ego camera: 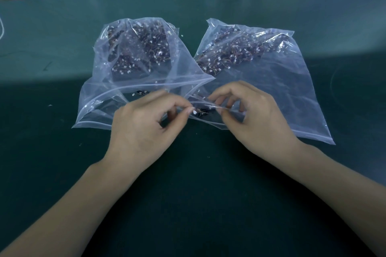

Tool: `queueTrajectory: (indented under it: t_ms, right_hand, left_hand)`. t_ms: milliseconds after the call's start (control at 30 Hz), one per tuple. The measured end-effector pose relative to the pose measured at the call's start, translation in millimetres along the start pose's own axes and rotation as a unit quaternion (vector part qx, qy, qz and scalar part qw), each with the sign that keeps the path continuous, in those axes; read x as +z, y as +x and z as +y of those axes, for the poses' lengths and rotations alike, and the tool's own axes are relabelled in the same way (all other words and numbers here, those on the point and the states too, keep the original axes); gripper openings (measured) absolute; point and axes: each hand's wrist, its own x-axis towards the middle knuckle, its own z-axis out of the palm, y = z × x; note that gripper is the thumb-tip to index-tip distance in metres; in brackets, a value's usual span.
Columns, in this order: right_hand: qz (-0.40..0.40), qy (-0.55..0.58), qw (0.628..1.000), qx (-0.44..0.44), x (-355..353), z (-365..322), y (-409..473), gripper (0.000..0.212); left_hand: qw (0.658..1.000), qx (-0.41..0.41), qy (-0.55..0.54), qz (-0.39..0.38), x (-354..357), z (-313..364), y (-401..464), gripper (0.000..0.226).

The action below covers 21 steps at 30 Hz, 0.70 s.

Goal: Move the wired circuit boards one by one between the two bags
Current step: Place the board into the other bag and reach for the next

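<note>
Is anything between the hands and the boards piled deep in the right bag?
Yes. The right bag's clear film covers its boards, and both hands, left hand and right hand, pinch plastic at the mouth near its edge; the pile lies beyond.

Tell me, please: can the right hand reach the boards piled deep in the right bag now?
Probably not directly: the right hand pinches film at the right bag mouth, and the boards lie at its far end under plastic.

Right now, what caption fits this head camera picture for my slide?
Two hands pinch a small wired board between two clear bags on a green table.
</note>
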Motion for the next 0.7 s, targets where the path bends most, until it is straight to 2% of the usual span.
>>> queueTrajectory:
  t_ms: [100, 367, 433, 600, 700]
  right_hand:
    - [0.033, 0.011, 0.999, -0.010, -0.5, 0.5, 1.7, 0.029]
    - [0.039, 0.013, 0.999, -0.028, -1.0, -0.4, 1.9, 0.029]
    - [0.035, 0.013, 0.999, -0.027, -1.5, -1.0, 1.8, 0.029]
    - [0.021, 0.017, 0.999, -0.019, -2.2, -2.9, 0.5, 0.033]
    - [0.013, 0.016, 1.000, -0.015, -2.9, -3.8, 0.7, 0.032]
  left_hand:
    - [0.999, 0.027, 0.036, -0.017, 2.7, 4.4, -0.6, 0.008]
    - [0.982, 0.079, 0.169, 0.021, 7.7, 4.9, 8.5, 0.021]
    - [0.977, 0.079, 0.197, 0.003, 7.9, 3.6, 10.0, 0.020]
    - [0.960, 0.070, 0.253, -0.097, 10.3, 4.0, 8.1, 0.009]
    - [0.972, 0.068, 0.210, -0.075, 7.5, 8.3, 7.3, 0.010]
